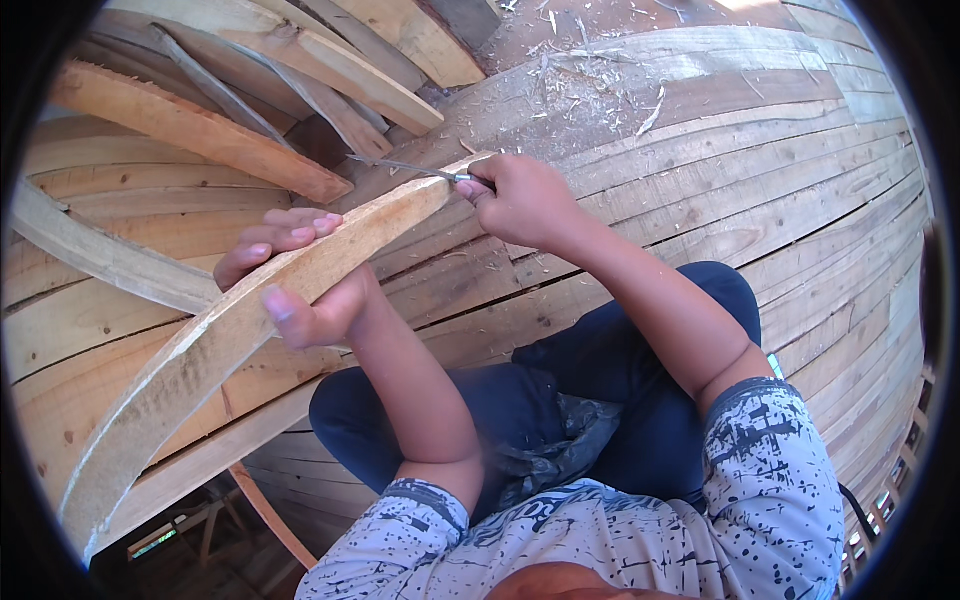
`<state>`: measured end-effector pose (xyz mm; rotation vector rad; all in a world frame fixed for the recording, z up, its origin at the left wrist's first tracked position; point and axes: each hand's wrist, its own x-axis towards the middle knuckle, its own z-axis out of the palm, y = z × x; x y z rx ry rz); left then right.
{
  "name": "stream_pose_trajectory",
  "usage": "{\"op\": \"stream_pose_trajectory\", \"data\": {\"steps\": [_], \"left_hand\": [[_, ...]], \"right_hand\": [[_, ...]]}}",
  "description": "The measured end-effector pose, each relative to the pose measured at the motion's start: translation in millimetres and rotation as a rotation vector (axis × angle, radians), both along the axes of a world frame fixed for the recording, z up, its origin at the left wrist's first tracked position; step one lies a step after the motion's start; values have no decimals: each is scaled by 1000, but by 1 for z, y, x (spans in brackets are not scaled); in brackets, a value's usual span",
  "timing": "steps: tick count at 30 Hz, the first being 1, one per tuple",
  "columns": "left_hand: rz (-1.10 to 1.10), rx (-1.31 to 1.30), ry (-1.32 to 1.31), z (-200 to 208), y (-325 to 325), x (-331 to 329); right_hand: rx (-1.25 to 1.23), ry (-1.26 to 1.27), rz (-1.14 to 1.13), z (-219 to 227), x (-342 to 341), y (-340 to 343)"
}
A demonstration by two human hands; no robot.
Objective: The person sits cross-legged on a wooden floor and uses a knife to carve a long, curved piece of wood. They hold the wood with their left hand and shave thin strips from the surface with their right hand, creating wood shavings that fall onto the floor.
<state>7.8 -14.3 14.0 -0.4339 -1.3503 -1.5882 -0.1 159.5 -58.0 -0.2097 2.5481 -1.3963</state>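
Note:
A long, curved wooden plank [235, 315] slants across my front, from the lower left up to a narrow end near the middle. My left hand [320, 300] is wrapped round it from below, thumb on the near face and fingertips over the far edge. In my right hand [525, 200] is a knife [425, 171], its handle mostly hidden by the closed fingers. The thin blade points left and lies across the plank's upper edge close to the narrow end; whether it cuts into the wood I cannot tell.
Several loose boards [205, 130] lean and lie at the upper left. Wood shavings [590, 95] are scattered over the planked floor [700, 185] ahead. My bent legs [640, 340] are close beneath my arms. A dark gap [215, 530] opens below the boards at the lower left.

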Motion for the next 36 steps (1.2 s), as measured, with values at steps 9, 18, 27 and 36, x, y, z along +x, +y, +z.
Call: {"op": "stream_pose_trajectory", "data": {"steps": [9,18,27,36], "left_hand": [[-41,-19,-24,-2,0,2],[-13,-17,-18,-2,-2,1],[-41,-76,-12,-4,-4,1],[-76,-35,8,0,-2,1]], "right_hand": [[101,315,-57,-15,-5,2],[227,498,-88,-26,-3,-1],[59,217,18,-8,-16,17],[-532,-653,334,-18,-26,27]]}}
